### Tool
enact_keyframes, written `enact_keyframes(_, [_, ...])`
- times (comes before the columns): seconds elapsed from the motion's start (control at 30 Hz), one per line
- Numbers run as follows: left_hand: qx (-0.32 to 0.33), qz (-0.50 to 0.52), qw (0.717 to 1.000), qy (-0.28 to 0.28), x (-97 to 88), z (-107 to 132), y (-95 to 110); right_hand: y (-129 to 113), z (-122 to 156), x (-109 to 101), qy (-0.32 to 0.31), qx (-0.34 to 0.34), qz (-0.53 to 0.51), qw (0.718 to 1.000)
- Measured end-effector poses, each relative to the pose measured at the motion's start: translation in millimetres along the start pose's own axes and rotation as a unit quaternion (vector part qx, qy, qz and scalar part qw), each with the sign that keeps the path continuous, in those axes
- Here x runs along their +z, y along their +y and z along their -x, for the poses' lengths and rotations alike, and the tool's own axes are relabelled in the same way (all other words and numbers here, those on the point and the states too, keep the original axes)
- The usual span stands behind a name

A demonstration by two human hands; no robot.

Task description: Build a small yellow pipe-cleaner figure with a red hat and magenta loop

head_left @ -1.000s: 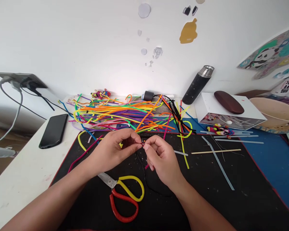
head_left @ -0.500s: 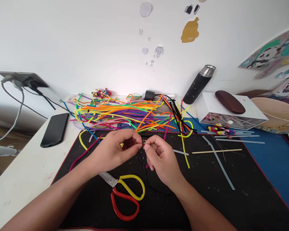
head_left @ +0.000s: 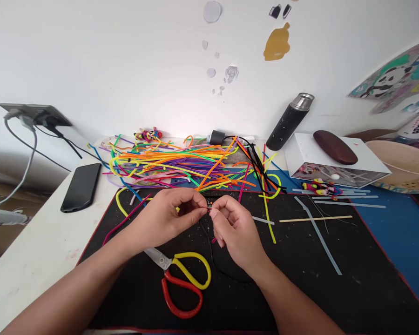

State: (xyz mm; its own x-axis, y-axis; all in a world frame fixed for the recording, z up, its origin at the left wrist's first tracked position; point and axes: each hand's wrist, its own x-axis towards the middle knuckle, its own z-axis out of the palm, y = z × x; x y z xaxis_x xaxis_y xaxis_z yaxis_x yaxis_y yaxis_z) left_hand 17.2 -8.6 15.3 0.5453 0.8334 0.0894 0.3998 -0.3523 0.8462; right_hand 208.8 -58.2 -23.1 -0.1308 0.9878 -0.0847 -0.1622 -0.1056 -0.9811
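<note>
My left hand [head_left: 171,215] and my right hand [head_left: 234,228] meet over the black mat [head_left: 307,288], thumb and forefinger of each pinched together. Between the fingertips is a tiny piece of thin dark reddish strand [head_left: 209,209]; most of it is hidden by the fingers. A thin black cord [head_left: 211,249] runs down below the hands and across the mat; whether it joins the held strand I cannot tell. Below my left hand lie scissors [head_left: 186,284] with one yellow and one red handle, their blade tips hidden under the left forearm.
Behind the hands lies a pile of colourful pipe cleaners [head_left: 174,160], with black ones [head_left: 260,167] to its right. A phone [head_left: 81,187] is at left. At right are a flask [head_left: 289,122], a white box [head_left: 366,153], a glasses case [head_left: 335,147], translucent sticks [head_left: 323,246] and a wooden stick [head_left: 316,219].
Both hands keep the same pinch, with hardly any movement of the fingertips. The whole view has shifted very slightly.
</note>
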Motion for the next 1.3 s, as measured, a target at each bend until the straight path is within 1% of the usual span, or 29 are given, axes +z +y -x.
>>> enact_keyframes(0.2, [0.001,-0.004,1.0,-0.005,-0.8,2,-2,-1,1,0,-0.004,0.002,0.005,1.0])
enact_keyframes(0.5, [0.01,-0.015,1.0,0.002,0.9,4,0,1,1,1,-0.005,0.005,0.011,1.0])
enact_keyframes(0.6, [0.004,-0.023,1.0,0.004,2.6,4,0,0,1,1,-0.006,0.007,0.01,1.0])
enact_keyframes(0.73, [-0.037,0.039,0.999,-0.008,1.6,2,2,-2,2,1,-0.006,0.009,0.012,1.0])
enact_keyframes(0.87, [-0.084,0.123,0.988,-0.047,-4.3,-3,3,-2,2,0,-0.013,0.009,0.014,1.0])
enact_keyframes(0.93, [-0.094,0.146,0.983,-0.062,-7.4,-5,2,-1,1,0,-0.014,0.009,0.016,1.0])
enact_keyframes(1.1, [-0.076,0.142,0.985,-0.062,-11.6,-5,0,-1,2,0,-0.014,0.007,0.014,1.0])
enact_keyframes(1.3, [-0.041,0.084,0.995,-0.034,-9.3,1,2,0,2,0,-0.016,0.004,0.012,1.0])
